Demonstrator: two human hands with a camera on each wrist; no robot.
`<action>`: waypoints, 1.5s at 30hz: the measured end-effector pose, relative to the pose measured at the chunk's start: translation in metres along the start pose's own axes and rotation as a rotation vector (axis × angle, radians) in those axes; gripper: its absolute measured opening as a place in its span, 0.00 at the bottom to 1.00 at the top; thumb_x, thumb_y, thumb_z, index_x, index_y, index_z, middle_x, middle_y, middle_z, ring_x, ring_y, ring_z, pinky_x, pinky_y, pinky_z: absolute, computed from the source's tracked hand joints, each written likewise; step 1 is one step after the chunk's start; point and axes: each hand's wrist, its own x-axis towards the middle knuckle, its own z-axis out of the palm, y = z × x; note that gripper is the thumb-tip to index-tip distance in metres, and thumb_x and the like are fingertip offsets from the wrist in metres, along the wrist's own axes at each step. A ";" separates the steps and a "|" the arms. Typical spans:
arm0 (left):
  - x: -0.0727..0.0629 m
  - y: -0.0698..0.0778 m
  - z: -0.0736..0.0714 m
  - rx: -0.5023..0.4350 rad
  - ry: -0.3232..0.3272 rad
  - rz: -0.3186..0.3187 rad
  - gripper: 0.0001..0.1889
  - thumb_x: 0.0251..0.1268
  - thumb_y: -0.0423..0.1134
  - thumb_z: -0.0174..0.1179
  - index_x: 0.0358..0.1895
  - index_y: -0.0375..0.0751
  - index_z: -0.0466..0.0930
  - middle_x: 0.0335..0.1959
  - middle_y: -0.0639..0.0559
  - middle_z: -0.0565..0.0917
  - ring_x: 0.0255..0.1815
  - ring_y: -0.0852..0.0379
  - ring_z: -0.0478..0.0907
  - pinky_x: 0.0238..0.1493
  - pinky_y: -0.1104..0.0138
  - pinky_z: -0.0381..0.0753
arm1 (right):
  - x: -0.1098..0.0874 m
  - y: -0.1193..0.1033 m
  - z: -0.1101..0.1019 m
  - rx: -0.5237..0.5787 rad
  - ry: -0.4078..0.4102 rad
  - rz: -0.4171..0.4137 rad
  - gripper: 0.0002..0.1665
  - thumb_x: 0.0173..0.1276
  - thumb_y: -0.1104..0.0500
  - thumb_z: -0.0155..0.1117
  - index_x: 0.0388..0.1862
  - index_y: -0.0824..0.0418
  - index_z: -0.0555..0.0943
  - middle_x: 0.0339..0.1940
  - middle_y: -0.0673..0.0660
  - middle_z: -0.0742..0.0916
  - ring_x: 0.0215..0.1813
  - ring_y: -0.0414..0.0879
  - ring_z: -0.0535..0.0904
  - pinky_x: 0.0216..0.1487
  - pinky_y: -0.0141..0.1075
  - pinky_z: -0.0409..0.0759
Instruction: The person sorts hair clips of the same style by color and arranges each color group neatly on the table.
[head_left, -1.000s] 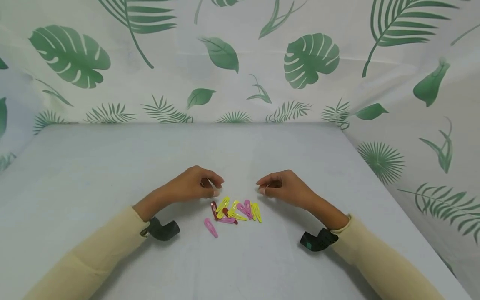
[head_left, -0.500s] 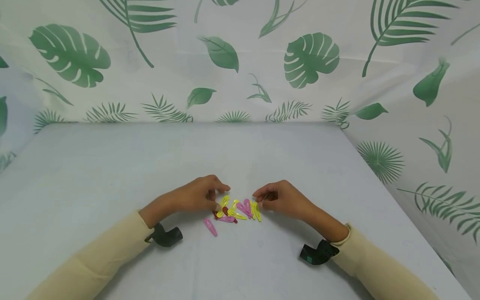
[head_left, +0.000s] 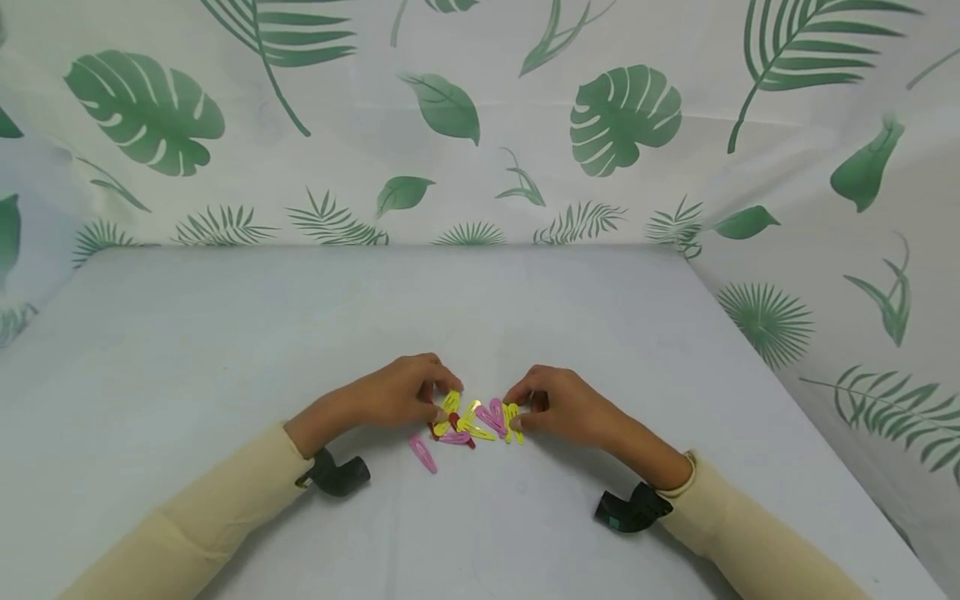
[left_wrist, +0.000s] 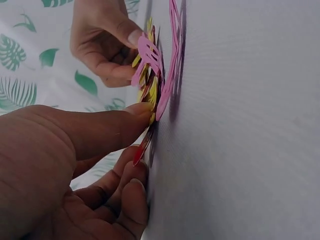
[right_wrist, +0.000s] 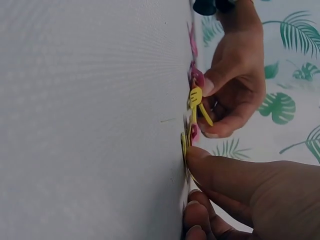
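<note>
Both forearms slant in from the near corners. The left hand (head_left: 397, 390) pinches a yellow clip (head_left: 451, 401) at the heap's left end, thumb nearer; the right hand (head_left: 570, 406) pinches clips at its right end. The clips (head_left: 480, 433) lie mid-table, one pink clip (head_left: 422, 454) just beside. Leaf-print sheet (head_left: 322, 158) stands behind the pale table (head_left: 480, 525); its back edge lies well beyond the hands, its right edge past the right sleeve (head_left: 750, 517)

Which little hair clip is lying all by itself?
The pink clip closest to the bottom of the head view. It lies alone, lower and to the left, while the other clips crowd together.
</note>
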 end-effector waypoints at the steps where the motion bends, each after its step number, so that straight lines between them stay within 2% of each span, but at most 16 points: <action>1: 0.000 -0.001 0.001 -0.006 0.010 0.005 0.18 0.60 0.30 0.67 0.55 0.40 0.82 0.38 0.55 0.76 0.35 0.58 0.73 0.39 0.67 0.76 | 0.000 0.000 0.000 0.001 0.000 -0.005 0.13 0.57 0.63 0.75 0.42 0.61 0.86 0.33 0.48 0.81 0.31 0.41 0.73 0.32 0.32 0.75; 12: 0.003 -0.001 0.004 -0.075 0.085 0.021 0.14 0.61 0.26 0.62 0.50 0.36 0.83 0.31 0.56 0.77 0.32 0.58 0.73 0.36 0.67 0.75 | 0.001 -0.002 0.001 0.037 0.011 0.039 0.09 0.60 0.66 0.71 0.40 0.59 0.83 0.29 0.47 0.80 0.33 0.43 0.74 0.33 0.33 0.75; 19: 0.008 0.004 0.005 -0.057 0.212 -0.080 0.10 0.63 0.27 0.61 0.46 0.38 0.85 0.29 0.55 0.78 0.32 0.57 0.73 0.36 0.67 0.75 | 0.002 0.002 0.002 0.096 0.053 0.037 0.10 0.63 0.71 0.65 0.40 0.59 0.85 0.30 0.48 0.81 0.35 0.45 0.75 0.37 0.34 0.77; 22: 0.008 0.003 0.004 -0.064 0.249 -0.098 0.10 0.62 0.27 0.62 0.45 0.38 0.85 0.30 0.55 0.79 0.34 0.56 0.74 0.39 0.66 0.77 | 0.004 0.002 0.001 0.127 0.071 0.041 0.10 0.63 0.71 0.65 0.40 0.59 0.86 0.30 0.49 0.81 0.36 0.45 0.76 0.38 0.34 0.78; 27: 0.008 0.000 -0.001 -0.081 0.277 -0.117 0.10 0.62 0.27 0.63 0.45 0.38 0.85 0.32 0.54 0.80 0.36 0.56 0.76 0.41 0.67 0.78 | 0.009 0.004 -0.002 0.163 0.082 0.013 0.11 0.63 0.72 0.64 0.41 0.61 0.86 0.32 0.52 0.83 0.37 0.46 0.77 0.41 0.36 0.79; 34: 0.014 0.000 -0.004 -0.252 0.247 -0.167 0.11 0.63 0.25 0.61 0.48 0.33 0.83 0.34 0.46 0.79 0.30 0.53 0.78 0.30 0.65 0.82 | 0.017 0.005 -0.005 0.191 0.091 0.006 0.10 0.64 0.72 0.63 0.42 0.63 0.86 0.34 0.54 0.84 0.37 0.46 0.78 0.41 0.36 0.78; 38: 0.018 0.000 -0.006 -0.250 0.269 -0.181 0.11 0.63 0.26 0.63 0.48 0.33 0.83 0.33 0.47 0.79 0.29 0.54 0.79 0.30 0.66 0.82 | 0.024 0.005 -0.006 0.220 0.106 0.001 0.10 0.64 0.71 0.63 0.42 0.64 0.86 0.34 0.55 0.84 0.37 0.47 0.79 0.41 0.36 0.77; 45: 0.025 -0.004 -0.011 -0.227 0.366 -0.168 0.10 0.62 0.27 0.63 0.46 0.34 0.84 0.33 0.48 0.81 0.33 0.53 0.77 0.31 0.67 0.79 | 0.040 0.006 -0.008 0.271 0.111 0.030 0.09 0.65 0.69 0.64 0.44 0.65 0.85 0.34 0.55 0.85 0.35 0.48 0.81 0.37 0.37 0.78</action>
